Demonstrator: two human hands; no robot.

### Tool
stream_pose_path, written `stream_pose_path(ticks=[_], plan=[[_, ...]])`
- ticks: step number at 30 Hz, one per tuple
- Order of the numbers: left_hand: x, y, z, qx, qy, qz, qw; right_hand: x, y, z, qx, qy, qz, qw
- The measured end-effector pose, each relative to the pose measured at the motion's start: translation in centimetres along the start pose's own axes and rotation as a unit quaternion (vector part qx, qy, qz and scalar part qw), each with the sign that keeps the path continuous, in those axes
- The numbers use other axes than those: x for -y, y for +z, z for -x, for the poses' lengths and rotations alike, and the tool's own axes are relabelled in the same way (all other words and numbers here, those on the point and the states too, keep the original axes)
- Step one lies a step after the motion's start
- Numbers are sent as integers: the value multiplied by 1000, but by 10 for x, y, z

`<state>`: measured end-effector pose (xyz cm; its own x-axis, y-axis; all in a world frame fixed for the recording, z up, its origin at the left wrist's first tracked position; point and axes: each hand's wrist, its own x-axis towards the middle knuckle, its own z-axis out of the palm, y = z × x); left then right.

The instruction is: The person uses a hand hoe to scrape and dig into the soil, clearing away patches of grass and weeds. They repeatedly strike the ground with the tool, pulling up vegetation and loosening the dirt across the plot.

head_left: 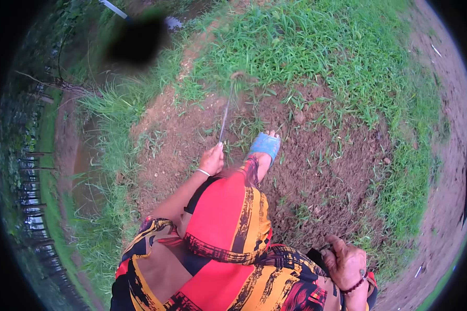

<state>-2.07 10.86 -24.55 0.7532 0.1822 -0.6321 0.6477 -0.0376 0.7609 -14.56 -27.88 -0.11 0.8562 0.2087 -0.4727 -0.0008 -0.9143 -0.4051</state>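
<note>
One tool [225, 118], in left hand [212, 159], soil [342, 184].

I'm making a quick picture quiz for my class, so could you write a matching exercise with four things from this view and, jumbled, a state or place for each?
Things
1. Left hand
2. Right hand
3. Thin tool
4. Blue footwear

States or places
A. Held at its near end, reaching out ahead
B. Has dark beads at the wrist
C. On a foot, ahead of the patterned clothing
D. Has a white bangle at the wrist

Right pairs: 1-D, 2-B, 3-A, 4-C
</note>
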Motion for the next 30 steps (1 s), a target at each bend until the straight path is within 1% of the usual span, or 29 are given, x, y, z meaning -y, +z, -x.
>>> stream_pose_path(ticks=[1, 3, 6, 7, 8, 9, 10, 11, 12, 13, 14, 16, 17, 18, 20, 21, 23, 24, 26, 27, 28, 30], plan=[[-27, 13, 2, 15, -25, 68, 997, 0, 0, -1, -3, 4, -2, 1000], [-51, 34, -17, 43, 49, 132, 989, -1, 0, -2, -5, 4, 0, 1000], [-59, 55, -39, 26, 40, 114, 992, -2, 0, -4, -4, 7, -1, 1000], [-48, 52, -44, 28, 19, 42, 999, -2, 0, -4, -3, 9, -3, 1000], [-33, 44, -46, 28, 18, 41, 999, -3, 0, -4, -2, 8, -4, 1000], [-15, 31, -44, 63, -36, -73, 995, -3, 0, -3, -4, 6, 0, 1000], [4, 19, -44, 97, -89, -186, 974, -4, 0, -2, -7, 4, 5, 1000], [34, 7, -53, 97, -88, -185, 974, -4, -2, -2, -7, 4, 6, 1000], [70, -5, -64, 85, -15, -232, 969, -4, -3, -1, -13, 7, 7, 1000], [74, -10, -55, 72, 56, -278, 956, -3, -3, 1, -16, 9, 6, 1000], [74, -14, -50, 68, 54, -279, 956, -2, -2, 2, -15, 5, 5, 1000], [23, -3, -9, -20, 85, -381, 921, 1, -2, 8, -29, 6, -3, 1000], [15, 0, -7, -30, 70, -320, 944, 4, -3, 9, -26, 8, -2, 1000], [5, 3, -8, -33, 72, -319, 944, 6, -3, 11, -28, 5, -1, 1000], [-13, 12, -14, -72, 145, -202, 966, 6, -2, 15, -51, -18, 4, 999], [-19, 20, -21, -71, 147, -200, 966, 6, -2, 18, -53, -17, 6, 998], [-26, 34, -36, -105, 226, -204, 947, 5, -1, 22, -38, -6, 34, 999], [-22, 36, -36, -104, 229, -201, 947, 4, 1, 25, -40, -5, 36, 999], [-12, 38, -36, -79, 235, -327, 912, 1, 5, 30, -77, -20, 36, 996], [5, 30, -35, -111, 265, -436, 853, 1, 5, 33, -75, -16, 36, 996], [9, 19, -23, -112, 267, -434, 853, 2, 5, 37, -77, -16, 38, 996], [16, -3, 2, -50, 145, -415, 897, 3, 4, 42, -78, 3, 35, 996]])
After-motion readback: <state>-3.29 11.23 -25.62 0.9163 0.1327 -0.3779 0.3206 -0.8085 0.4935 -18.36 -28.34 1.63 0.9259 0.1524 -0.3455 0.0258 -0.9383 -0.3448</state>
